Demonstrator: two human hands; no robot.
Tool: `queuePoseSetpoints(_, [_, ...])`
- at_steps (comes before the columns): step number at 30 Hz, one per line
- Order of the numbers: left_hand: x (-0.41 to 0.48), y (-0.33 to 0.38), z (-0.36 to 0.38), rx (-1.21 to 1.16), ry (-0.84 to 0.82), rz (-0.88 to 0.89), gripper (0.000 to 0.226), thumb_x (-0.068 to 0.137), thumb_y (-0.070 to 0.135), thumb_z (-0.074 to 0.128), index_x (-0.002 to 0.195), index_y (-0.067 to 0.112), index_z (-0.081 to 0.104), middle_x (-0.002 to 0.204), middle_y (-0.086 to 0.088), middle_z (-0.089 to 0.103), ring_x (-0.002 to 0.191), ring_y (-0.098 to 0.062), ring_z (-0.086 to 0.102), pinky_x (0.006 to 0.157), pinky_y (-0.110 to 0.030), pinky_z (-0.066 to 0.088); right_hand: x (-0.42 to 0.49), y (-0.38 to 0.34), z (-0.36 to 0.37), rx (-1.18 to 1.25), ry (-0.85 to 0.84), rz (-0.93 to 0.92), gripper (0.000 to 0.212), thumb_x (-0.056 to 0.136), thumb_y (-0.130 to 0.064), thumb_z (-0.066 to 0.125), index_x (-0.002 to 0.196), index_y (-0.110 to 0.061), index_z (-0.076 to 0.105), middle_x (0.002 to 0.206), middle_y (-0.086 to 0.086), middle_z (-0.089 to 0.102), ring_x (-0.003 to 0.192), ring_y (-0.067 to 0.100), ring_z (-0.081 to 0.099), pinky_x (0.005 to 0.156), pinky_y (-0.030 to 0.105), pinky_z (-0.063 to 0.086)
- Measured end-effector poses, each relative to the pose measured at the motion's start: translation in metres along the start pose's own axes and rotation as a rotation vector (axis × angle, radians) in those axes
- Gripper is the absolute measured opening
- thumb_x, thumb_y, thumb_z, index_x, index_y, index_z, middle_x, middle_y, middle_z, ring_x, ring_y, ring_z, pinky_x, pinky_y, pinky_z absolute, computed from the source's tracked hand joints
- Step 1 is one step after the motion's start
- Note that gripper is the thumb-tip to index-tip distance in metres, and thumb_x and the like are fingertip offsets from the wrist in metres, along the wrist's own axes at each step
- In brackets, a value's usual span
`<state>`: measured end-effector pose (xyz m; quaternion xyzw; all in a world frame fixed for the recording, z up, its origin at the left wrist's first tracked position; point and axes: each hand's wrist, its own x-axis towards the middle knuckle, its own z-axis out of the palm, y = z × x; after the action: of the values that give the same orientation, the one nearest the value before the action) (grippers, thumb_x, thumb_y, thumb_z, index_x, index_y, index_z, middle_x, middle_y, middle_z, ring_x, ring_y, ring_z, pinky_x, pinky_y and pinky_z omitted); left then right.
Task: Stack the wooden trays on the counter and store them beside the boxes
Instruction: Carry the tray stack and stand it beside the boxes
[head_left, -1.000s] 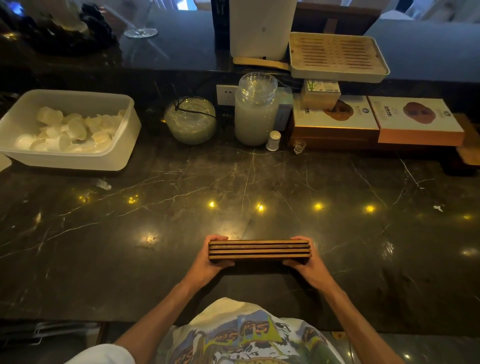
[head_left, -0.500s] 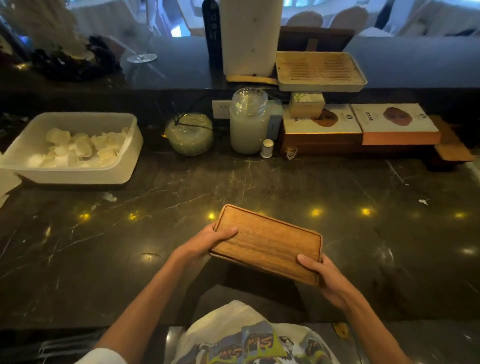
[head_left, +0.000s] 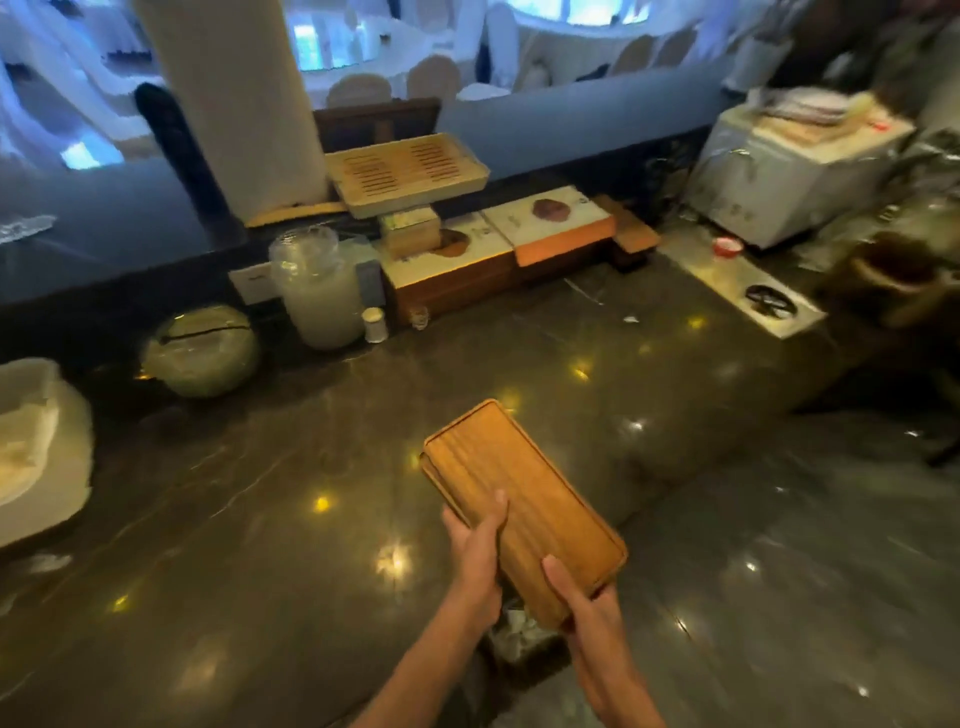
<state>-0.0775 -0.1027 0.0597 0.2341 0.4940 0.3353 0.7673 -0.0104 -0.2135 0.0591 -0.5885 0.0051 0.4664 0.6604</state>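
A stack of wooden trays hangs above the dark marble counter, its long side pointing away toward the back right. My left hand grips the stack's left edge with the thumb on top. My right hand holds the near corner from below, thumb on the top tray. The boxes lie flat along the back wall, white lids with orange and brown sides. A small wooden block sits just right of them.
A slatted bamboo tea tray rests above the boxes. A glass jar, a small white bottle and a round covered bowl stand left of them. A white tub is at far left. A metal drain plate and a white appliance stand right.
The stack was held flat and edge-on near my body, then tipped up and turned. Now it points lengthwise toward the back right, and my view has swung right.
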Motion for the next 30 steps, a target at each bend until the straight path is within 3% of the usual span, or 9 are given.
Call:
queuePoseSetpoints(4, [-0.018,-0.031,0.028,0.127,-0.095,-0.094,0.051,0.082,0.023,0.074,0.125,0.023,0.047,0.116,-0.007,0.068,0.095,-0.023,0.069,0.068,-0.035,0.058,-0.029,-0.009,-0.065,0.182,-0.008,0.112,0.057,0.081,-0.031,0.062,0.135,-0.017,0.049,0.115,0.008,0.072,0.098,0.025,0.072,0.07,0.041,0.06])
queuePoseSetpoints(7, [-0.029,-0.044,0.062,0.203,-0.233,-0.152,0.044,0.083,0.022,0.072,0.122,0.018,0.051,0.111,-0.01,0.07,0.095,-0.026,0.07,0.071,-0.037,0.059,-0.028,-0.043,-0.116,0.376,0.018,0.082,0.066,0.08,-0.05,0.055,0.138,-0.022,0.046,0.136,0.017,0.058,0.111,0.033,0.064,0.093,0.056,0.049])
queuePoseSetpoints(9, [-0.037,-0.05,0.089,0.297,-0.335,-0.178,0.047,0.085,0.022,0.071,0.126,0.02,0.048,0.115,-0.009,0.067,0.101,-0.026,0.068,0.079,-0.04,0.058,-0.022,-0.072,-0.152,0.334,-0.029,0.027,0.071,0.08,-0.067,0.054,0.142,-0.033,0.041,0.141,0.016,0.053,0.123,0.037,0.057,0.097,0.059,0.046])
queuePoseSetpoints(12, [-0.038,-0.076,0.138,0.417,-0.457,-0.139,0.048,0.086,0.02,0.069,0.128,0.021,0.046,0.116,-0.006,0.066,0.102,-0.023,0.067,0.079,-0.035,0.057,0.001,-0.112,-0.192,0.054,-0.037,-0.003,0.074,0.078,-0.077,0.05,0.142,-0.04,0.042,0.14,0.007,0.055,0.123,0.023,0.059,0.095,0.041,0.052])
queuePoseSetpoints(15, [-0.033,-0.109,0.193,0.471,-0.517,-0.105,0.051,0.085,0.016,0.069,0.131,0.02,0.047,0.117,-0.006,0.066,0.104,-0.023,0.066,0.084,-0.037,0.055,0.032,-0.136,-0.219,-0.282,0.027,-0.1,0.062,0.073,-0.07,0.064,0.131,-0.055,0.045,0.136,-0.013,0.056,0.113,0.0,0.061,0.084,0.016,0.052])
queuePoseSetpoints(17, [-0.024,-0.131,0.234,0.477,-0.538,-0.089,0.051,0.084,0.016,0.069,0.13,0.021,0.047,0.117,-0.006,0.066,0.104,-0.022,0.067,0.087,-0.039,0.055,0.051,-0.154,-0.247,-0.344,0.03,-0.187,0.066,0.072,-0.063,0.071,0.13,-0.061,0.038,0.131,-0.023,0.055,0.107,-0.011,0.059,0.076,0.007,0.05])
queuePoseSetpoints(21, [-0.013,-0.168,0.311,0.504,-0.554,-0.065,0.061,0.083,0.023,0.071,0.136,0.022,0.042,0.124,-0.007,0.063,0.109,-0.023,0.064,0.094,-0.044,0.052,0.089,-0.206,-0.309,-0.289,0.038,-0.173,0.079,0.074,-0.055,0.074,0.14,-0.056,0.031,0.131,-0.018,0.057,0.106,-0.005,0.062,0.076,0.015,0.054])
queuePoseSetpoints(26, [0.016,-0.181,0.4,0.522,-0.532,0.021,0.068,0.083,0.029,0.071,0.142,0.029,0.036,0.125,0.003,0.059,0.108,-0.013,0.064,0.079,-0.028,0.054,0.151,-0.269,-0.35,-0.289,0.002,-0.195,0.08,0.073,-0.055,0.078,0.141,-0.053,0.036,0.13,-0.019,0.06,0.111,0.0,0.062,0.078,0.019,0.056])
queuePoseSetpoints(30, [0.061,-0.162,0.446,0.517,-0.468,0.11,0.071,0.085,0.039,0.068,0.145,0.034,0.03,0.133,0.004,0.054,0.115,-0.014,0.06,0.094,-0.04,0.053,0.216,-0.316,-0.34,-0.342,-0.051,-0.264,0.081,0.072,-0.055,0.078,0.141,-0.054,0.035,0.127,-0.03,0.059,0.113,-0.004,0.059,0.077,0.013,0.053])
